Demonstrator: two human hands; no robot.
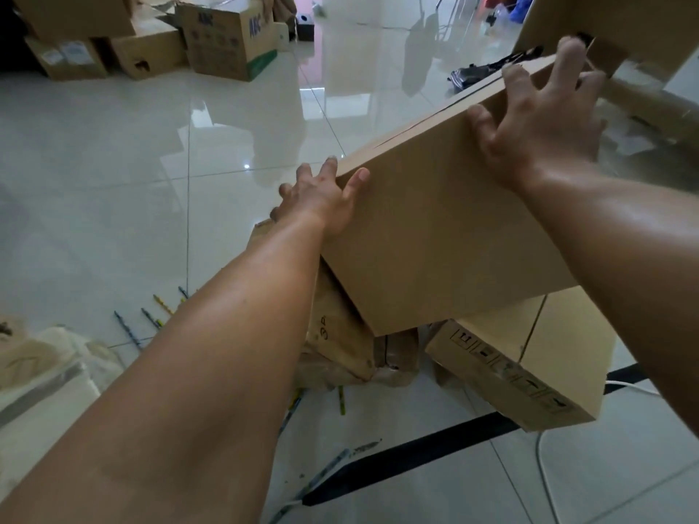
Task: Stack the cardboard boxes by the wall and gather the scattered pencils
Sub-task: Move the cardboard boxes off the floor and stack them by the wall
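Glossy tile floor (132, 153). Box (446, 228) tilted, long axis up-right. Left hand (321, 198) grip holds low near corner, right hand (544, 122) grip spread over high far edge.

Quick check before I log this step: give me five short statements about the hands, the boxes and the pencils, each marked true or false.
1. Both hands grip the same plain cardboard box. True: the left hand holds its left corner and the right hand its far right end.
2. The held box sits flat on the floor. False: it is tilted, above the crumpled box and the labelled box.
3. Pencils lie on the floor tiles left of the left forearm. True.
4. The right hand holds a pencil. False: its fingers are spread over the box edge.
5. The box printed ABC is the one being held. False: it stands on the floor far off, top left.
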